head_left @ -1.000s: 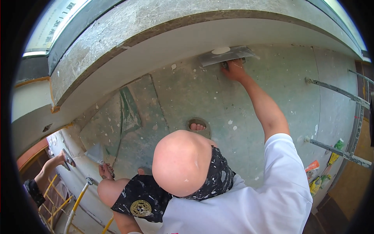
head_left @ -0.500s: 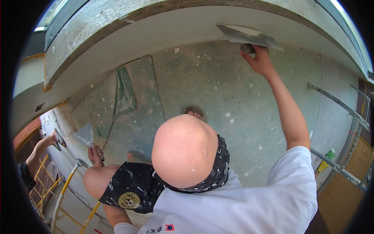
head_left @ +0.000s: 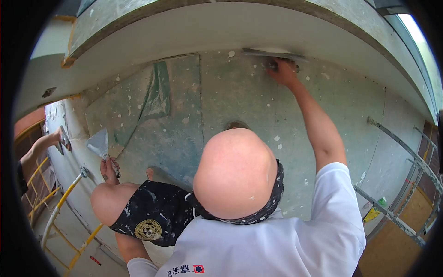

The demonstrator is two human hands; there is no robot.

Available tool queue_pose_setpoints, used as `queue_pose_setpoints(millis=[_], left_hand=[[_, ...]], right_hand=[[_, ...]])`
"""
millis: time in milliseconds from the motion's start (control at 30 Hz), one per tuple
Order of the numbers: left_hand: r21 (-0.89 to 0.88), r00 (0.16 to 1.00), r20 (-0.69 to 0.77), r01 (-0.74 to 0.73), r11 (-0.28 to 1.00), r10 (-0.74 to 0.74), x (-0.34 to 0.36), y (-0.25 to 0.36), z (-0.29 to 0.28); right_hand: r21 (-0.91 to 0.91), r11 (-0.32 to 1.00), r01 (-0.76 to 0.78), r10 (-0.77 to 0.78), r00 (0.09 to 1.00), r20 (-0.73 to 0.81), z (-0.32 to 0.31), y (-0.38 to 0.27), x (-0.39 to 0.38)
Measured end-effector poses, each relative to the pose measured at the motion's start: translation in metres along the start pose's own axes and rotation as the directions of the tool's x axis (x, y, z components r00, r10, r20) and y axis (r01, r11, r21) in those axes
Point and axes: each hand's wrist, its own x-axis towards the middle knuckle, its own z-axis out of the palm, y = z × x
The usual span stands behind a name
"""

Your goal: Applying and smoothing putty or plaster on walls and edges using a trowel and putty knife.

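My right hand (head_left: 285,72) is closed round the handle of a plastering trowel (head_left: 274,53) at the far side. The trowel's long blade looks blurred and nearly edge-on, low on the pale wall (head_left: 184,39) near where it meets the green, paint-spotted floor. Whether the whole blade touches the wall cannot be told. Beside my left knee, my left hand (head_left: 109,170) grips a wide putty knife (head_left: 98,142) by its handle. Its pale, flared blade points up and away from the hand, apart from the wall.
A ledge (head_left: 152,25) tops the wall. At far left, another person's hand (head_left: 54,138) holds a trowel (head_left: 65,138) near a wall. A yellow scaffold frame (head_left: 64,203) stands left, and a grey metal frame (head_left: 401,138) right. A loose green flap (head_left: 159,94) lies on the floor covering.
My right hand has swept the trowel leftward along the wall's lower part, and its blade has turned more edge-on. My left hand still holds the putty knife. The view has shifted slightly.
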Motion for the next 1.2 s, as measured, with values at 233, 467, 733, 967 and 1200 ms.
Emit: queue_pose_setpoints(millis=[233,467,733,967,1200], left_hand=[[-0.012,1.0,0.029,0.009,1.0,-0.008,0.0,-0.002,-0.012],[-0.054,1.0,0.028,0.017,0.998,-0.015,0.008,0.001,0.003],[-0.08,0.999,0.043,-0.003,0.997,0.007,0.006,-0.006,-0.01],[-0.149,1.0,0.018,-0.007,0.989,0.01,0.004,-0.01,-0.015],[-0.221,0.995,0.082,-0.037,0.975,0.057,0.011,-0.005,-0.003]], right_hand=[[0.361,0.932,0.006,0.005,0.999,-0.031,-0.119,-0.038,-0.021],[0.061,0.987,0.151,-0.124,0.94,-0.318,-0.048,-0.064,-0.035],[0.023,0.986,0.164,-0.154,0.961,-0.23,0.036,-0.101,0.016],[0.156,0.987,0.023,-0.035,0.997,0.073,-0.031,-0.115,0.032],[0.175,0.976,0.127,-0.082,0.967,-0.241,-0.1,-0.145,-0.013]])
